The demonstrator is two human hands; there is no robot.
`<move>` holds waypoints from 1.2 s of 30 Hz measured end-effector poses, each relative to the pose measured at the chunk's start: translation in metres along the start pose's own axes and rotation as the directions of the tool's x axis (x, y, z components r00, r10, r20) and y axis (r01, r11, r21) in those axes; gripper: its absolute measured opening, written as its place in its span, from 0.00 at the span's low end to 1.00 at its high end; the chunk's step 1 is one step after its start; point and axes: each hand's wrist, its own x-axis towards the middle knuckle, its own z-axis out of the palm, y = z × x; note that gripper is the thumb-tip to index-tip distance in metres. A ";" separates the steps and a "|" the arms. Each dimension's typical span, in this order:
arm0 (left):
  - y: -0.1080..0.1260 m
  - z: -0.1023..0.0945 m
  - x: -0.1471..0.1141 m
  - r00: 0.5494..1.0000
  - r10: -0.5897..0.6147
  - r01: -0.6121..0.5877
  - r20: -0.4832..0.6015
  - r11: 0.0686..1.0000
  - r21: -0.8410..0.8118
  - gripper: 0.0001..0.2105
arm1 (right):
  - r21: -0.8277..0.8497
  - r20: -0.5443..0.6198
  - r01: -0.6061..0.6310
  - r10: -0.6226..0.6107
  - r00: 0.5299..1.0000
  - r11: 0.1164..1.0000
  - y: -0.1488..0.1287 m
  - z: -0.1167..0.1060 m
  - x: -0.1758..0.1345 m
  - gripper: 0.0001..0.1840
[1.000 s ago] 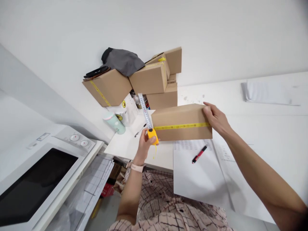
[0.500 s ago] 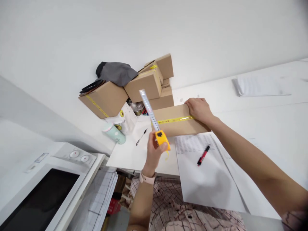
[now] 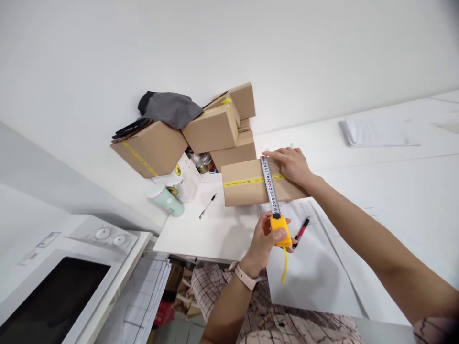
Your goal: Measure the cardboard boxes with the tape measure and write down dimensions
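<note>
My left hand [image 3: 263, 239] is closed around a yellow tape measure [image 3: 280, 231] in front of the cardboard box. Its metal blade [image 3: 269, 188] is pulled out and lies across the box's top, its numbers facing up. A yellow wrist strap hangs from the case. My right hand [image 3: 293, 165] grips the far right part of the cardboard box [image 3: 245, 196], which has yellow printed tape along it. The index finger reaches to the blade's tip at the far edge. My right thumb is hidden. A red and black pen [image 3: 301, 230] lies beside the tape measure.
A printed sheet [image 3: 311, 277] lies under the pen. Left of the box are a black and clear pen [image 3: 208, 206] and a mint tumbler [image 3: 167, 200]. Stacked boxes [image 3: 210, 129] with a grey cloth [image 3: 172, 109] stand behind. A microwave [image 3: 53, 296] is at left; papers [image 3: 380, 131] lie back right.
My left hand has moved right with the tape measure, and the blade now lies across the box. My right index finger has stretched out to the blade's tip.
</note>
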 end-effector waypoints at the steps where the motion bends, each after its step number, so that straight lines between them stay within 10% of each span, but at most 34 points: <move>1: -0.002 0.001 0.000 1.000 -0.005 0.005 -0.005 1.000 -0.001 0.33 | -0.001 0.010 0.016 -0.016 1.000 1.000 0.001 0.000 0.000 0.32; 29: -0.041 -0.009 0.003 0.996 0.084 -0.080 -0.023 0.985 0.152 0.34 | 0.039 -0.097 0.091 -0.087 0.992 0.995 0.004 0.006 -0.011 0.29; 36: -0.030 -0.007 -0.031 0.990 0.133 -0.126 -0.054 0.985 0.115 0.36 | 0.045 -0.103 0.038 -0.033 0.994 0.998 -0.006 0.001 -0.019 0.28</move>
